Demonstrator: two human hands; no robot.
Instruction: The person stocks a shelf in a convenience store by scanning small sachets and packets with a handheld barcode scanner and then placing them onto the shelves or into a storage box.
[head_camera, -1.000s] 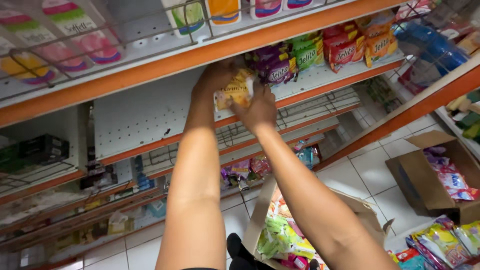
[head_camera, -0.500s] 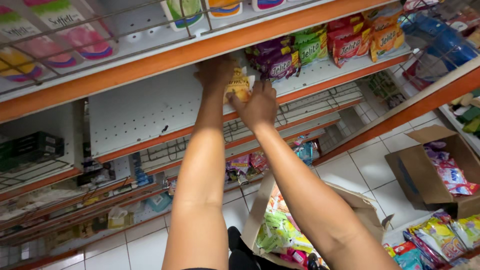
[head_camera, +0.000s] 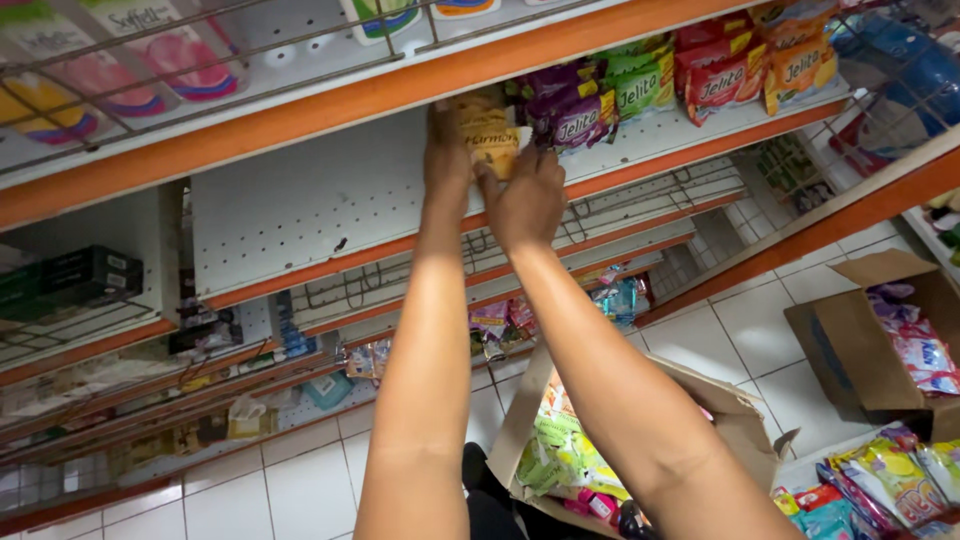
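Both arms have stretched further up and in since the earlier frame, so the yellow snack packet (head_camera: 487, 132) now sits higher against the white shelf (head_camera: 300, 210), right beside the row of purple packets (head_camera: 565, 105), where a moment ago it hung lower and further out from the shelf edge. Left hand (head_camera: 447, 150) is closed around the packet's left side, fingers wrapped behind it, while the right hand (head_camera: 525, 195) grips from below and to the right, thumb pressed up against the lower edge; held between the two like this, the soft packet stays upright and flat-faced, matching the way its neighbours stand. Green packets (head_camera: 635, 85), red packets (head_camera: 715, 70) and orange packets (head_camera: 800, 65) continue the row to the right, all leaning on the back panel behind an orange shelf lip (head_camera: 330, 100). Below the arms an open cardboard box (head_camera: 740, 420) holds green and yellow bags, within easy reach. A second cardboard box (head_camera: 860, 330) stands on the tiled floor (head_camera: 300, 480) to the right, with more bright packets lying loose beside it.
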